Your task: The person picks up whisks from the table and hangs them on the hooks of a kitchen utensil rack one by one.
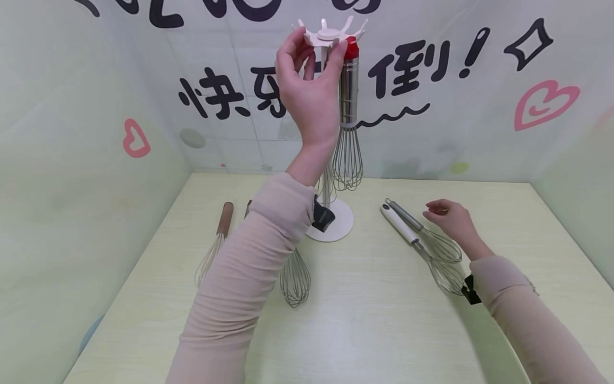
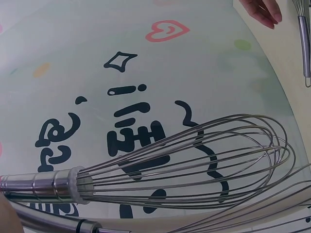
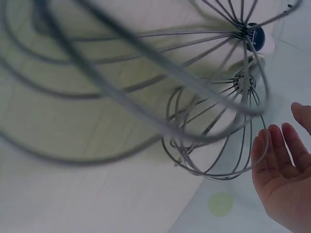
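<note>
My left hand [image 1: 312, 90] is raised to the top of a white hook stand [image 1: 328, 35]. Its thumb and index finger grip the hooked head from either side. From a hook beside the thumb hangs a steel-handled whisk with a red top [image 1: 349, 90], wires down. A second hanging whisk [image 2: 53, 221] shows below it in the left wrist view; my hand and forearm mostly hide it in the head view. My right hand [image 1: 451, 218] hovers with loosely bent fingers, holding nothing. Nearby lie a white-handled whisk [image 1: 400, 224] and a grey-handled whisk [image 1: 405, 214].
A wooden-handled whisk [image 1: 224, 218] lies at the table's left. Another whisk [image 1: 295, 280] is partly covered by my left sleeve. The stand's round white base [image 1: 342, 226] rests on the pale table [image 1: 374, 320]. Behind hangs a printed cloth [image 1: 408, 144].
</note>
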Available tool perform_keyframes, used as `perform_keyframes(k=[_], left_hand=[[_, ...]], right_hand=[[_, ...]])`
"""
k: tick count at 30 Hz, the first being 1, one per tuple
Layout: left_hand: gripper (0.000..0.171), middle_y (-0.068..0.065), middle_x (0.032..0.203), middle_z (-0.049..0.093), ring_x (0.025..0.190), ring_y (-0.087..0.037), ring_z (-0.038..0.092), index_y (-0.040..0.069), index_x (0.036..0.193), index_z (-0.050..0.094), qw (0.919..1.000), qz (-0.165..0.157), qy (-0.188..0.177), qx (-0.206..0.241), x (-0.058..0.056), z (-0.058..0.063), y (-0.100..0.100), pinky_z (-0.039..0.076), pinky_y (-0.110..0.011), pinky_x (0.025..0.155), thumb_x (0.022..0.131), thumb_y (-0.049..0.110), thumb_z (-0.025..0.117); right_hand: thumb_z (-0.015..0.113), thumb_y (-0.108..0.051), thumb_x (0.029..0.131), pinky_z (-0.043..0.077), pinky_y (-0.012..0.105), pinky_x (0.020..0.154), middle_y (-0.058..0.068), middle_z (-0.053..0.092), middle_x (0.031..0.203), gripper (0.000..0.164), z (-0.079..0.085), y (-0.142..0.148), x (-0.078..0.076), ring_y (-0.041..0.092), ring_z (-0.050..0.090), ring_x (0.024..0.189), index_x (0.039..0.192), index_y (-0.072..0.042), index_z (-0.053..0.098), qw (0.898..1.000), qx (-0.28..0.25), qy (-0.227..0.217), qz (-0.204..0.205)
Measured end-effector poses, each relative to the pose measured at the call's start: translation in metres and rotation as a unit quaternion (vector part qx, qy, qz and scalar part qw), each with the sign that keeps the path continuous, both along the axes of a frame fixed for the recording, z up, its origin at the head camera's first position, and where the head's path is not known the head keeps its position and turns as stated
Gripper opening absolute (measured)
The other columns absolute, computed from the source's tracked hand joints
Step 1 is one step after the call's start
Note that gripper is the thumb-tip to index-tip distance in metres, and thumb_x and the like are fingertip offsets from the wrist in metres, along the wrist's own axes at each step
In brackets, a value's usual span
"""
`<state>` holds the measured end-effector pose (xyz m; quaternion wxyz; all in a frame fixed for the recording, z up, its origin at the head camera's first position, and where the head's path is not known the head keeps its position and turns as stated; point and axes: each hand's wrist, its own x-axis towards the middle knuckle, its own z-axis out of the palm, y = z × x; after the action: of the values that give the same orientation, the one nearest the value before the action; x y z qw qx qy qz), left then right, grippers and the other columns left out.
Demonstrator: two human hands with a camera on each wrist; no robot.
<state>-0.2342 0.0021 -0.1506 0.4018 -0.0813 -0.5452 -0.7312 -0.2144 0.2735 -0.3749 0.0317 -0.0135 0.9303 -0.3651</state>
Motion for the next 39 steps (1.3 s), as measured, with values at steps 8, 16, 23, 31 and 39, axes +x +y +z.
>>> perform_keyframes(k=[8,16,23,31,39], left_hand=[[0.054,-0.016,0.122,0.053,0.105,-0.008,0.056,-0.006,0.127,0.05,0.9999,0.009,-0.005,-0.011,0.0,0.001,0.0,0.045,-0.008,0.099,0.079,0.001,0.075],[0.052,-0.016,0.12,0.053,0.103,-0.009,0.057,-0.008,0.126,0.05,0.9998,0.011,-0.006,-0.018,0.003,0.002,-0.002,0.045,-0.009,0.099,0.08,0.0,0.073],[0.053,-0.017,0.12,0.055,0.103,-0.01,0.058,-0.008,0.126,0.051,0.9993,0.023,-0.006,-0.03,0.002,0.001,-0.001,0.045,-0.008,0.099,0.08,0.001,0.074],[0.053,-0.015,0.12,0.056,0.103,-0.01,0.059,-0.007,0.127,0.052,0.9985,0.031,-0.008,-0.045,0.002,0.001,-0.002,0.045,-0.006,0.097,0.079,0.003,0.074],[0.052,-0.016,0.12,0.057,0.104,-0.01,0.059,-0.007,0.128,0.052,0.9986,0.027,-0.011,-0.045,0.005,0.001,-0.004,0.045,-0.006,0.096,0.081,0.002,0.072]], right_hand=[[0.054,-0.021,0.097,0.047,0.054,0.097,0.034,0.053,0.126,0.045,-0.013,0.001,-0.003,0.045,0.052,0.116,0.129,0.01,0.049,1.0,0.011,-0.023,0.012],[0.057,-0.02,0.095,0.048,0.053,0.096,0.034,0.054,0.125,0.046,-0.019,-0.003,-0.004,0.046,0.052,0.115,0.128,0.011,0.05,0.999,0.018,-0.034,0.028],[0.063,-0.019,0.092,0.052,0.05,0.088,0.032,0.059,0.117,0.047,-0.023,-0.005,-0.003,0.043,0.057,0.106,0.125,0.012,0.052,0.998,0.039,-0.039,0.042],[0.063,-0.015,0.09,0.055,0.046,0.082,0.031,0.063,0.111,0.04,-0.024,-0.006,-0.002,0.041,0.061,0.1,0.12,0.012,0.057,0.997,0.049,-0.024,0.047],[0.063,-0.016,0.091,0.055,0.048,0.083,0.03,0.064,0.112,0.039,-0.021,-0.001,0.002,0.043,0.061,0.102,0.118,0.011,0.059,0.997,0.061,-0.014,0.045]])
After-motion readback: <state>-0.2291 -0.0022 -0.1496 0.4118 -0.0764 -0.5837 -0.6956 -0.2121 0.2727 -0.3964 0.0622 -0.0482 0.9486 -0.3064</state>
